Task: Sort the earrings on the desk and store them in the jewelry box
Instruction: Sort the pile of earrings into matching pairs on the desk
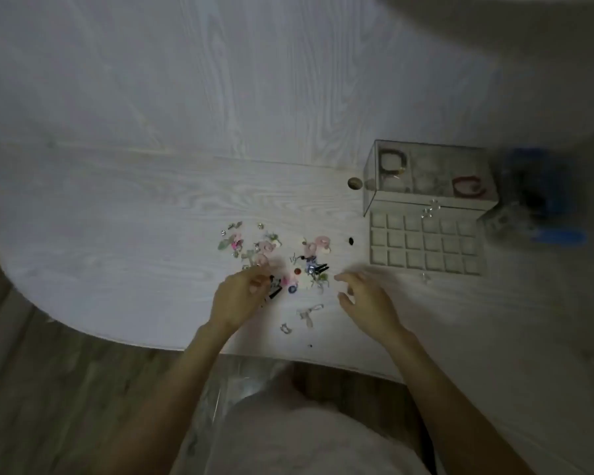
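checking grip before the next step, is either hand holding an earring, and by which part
The left hand seems to pinch a small dark piece; which part is too blurred to tell. The right hand holds nothing.

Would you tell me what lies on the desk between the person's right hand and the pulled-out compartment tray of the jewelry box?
In the head view, bare desk separates the right hand from the tray; only one small clear piece lies near the tray's front edge.
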Demonstrator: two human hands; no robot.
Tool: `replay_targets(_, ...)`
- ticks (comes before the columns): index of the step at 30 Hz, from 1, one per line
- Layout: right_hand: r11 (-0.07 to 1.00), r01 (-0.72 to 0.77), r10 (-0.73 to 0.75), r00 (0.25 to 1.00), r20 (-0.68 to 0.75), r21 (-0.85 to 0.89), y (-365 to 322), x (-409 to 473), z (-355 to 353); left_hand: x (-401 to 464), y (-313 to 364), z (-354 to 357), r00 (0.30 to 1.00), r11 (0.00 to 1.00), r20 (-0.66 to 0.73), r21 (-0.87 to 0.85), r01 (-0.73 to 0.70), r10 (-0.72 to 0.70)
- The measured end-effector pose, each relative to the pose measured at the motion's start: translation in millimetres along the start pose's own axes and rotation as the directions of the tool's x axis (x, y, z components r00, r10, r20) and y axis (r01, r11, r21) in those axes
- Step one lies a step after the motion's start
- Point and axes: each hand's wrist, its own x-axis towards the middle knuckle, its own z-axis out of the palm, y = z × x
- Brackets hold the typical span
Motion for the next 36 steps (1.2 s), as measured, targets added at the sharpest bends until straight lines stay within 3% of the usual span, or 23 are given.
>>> replay_targets(3,0.999,0.03,-0.032,0.997,-0.071,-0.031,-5,28,-4,20,8,11,0.996,0.997,-0.039,0.026,-0.079,0.08)
replay_targets(10,0.993,0.017,-0.021,0.999,-0.04,-0.114,-3,111,6,95,38,51,0.955,0.951,0.116,0.122,-0.286,0.272)
replay_targets(13,0.977,-0.018,0.026,0.999,0.034,-0.21,-1,119,17,106,31,62,0.956,0.924,0.178,0.267,-0.275,0.233)
replay_targets(15,0.962,-0.045,0.048,0.999,0.004,-0.268,1,118,23,106,23,61,0.957,0.908,0.152,0.309,-0.283,0.247)
replay_targets(22,0.96,-0.05,-0.002,0.982,-0.188,-0.276,5,104,34,127,15,40,0.977,0.971,0.168,0.179,-0.158,0.128)
replay_targets(26,0.933,-0.027,-0.046,0.98,-0.194,-0.359,3,98,33,133,17,40,0.975,0.971,0.193,0.193,-0.144,0.106)
replay_targets(30,0.959,0.001,-0.057,0.98,-0.192,-0.282,8,92,35,134,19,39,0.984,0.981,0.147,0.152,-0.124,0.102)
replay_targets(33,0.996,0.021,-0.044,0.965,-0.26,-0.091,10,86,38,130,21,33,0.995,0.995,0.023,0.019,-0.098,0.097)
replay_targets(36,0.995,0.009,0.025,0.943,-0.331,0.099,9,67,34,114,34,26,0.982,0.974,-0.121,-0.155,-0.165,0.147)
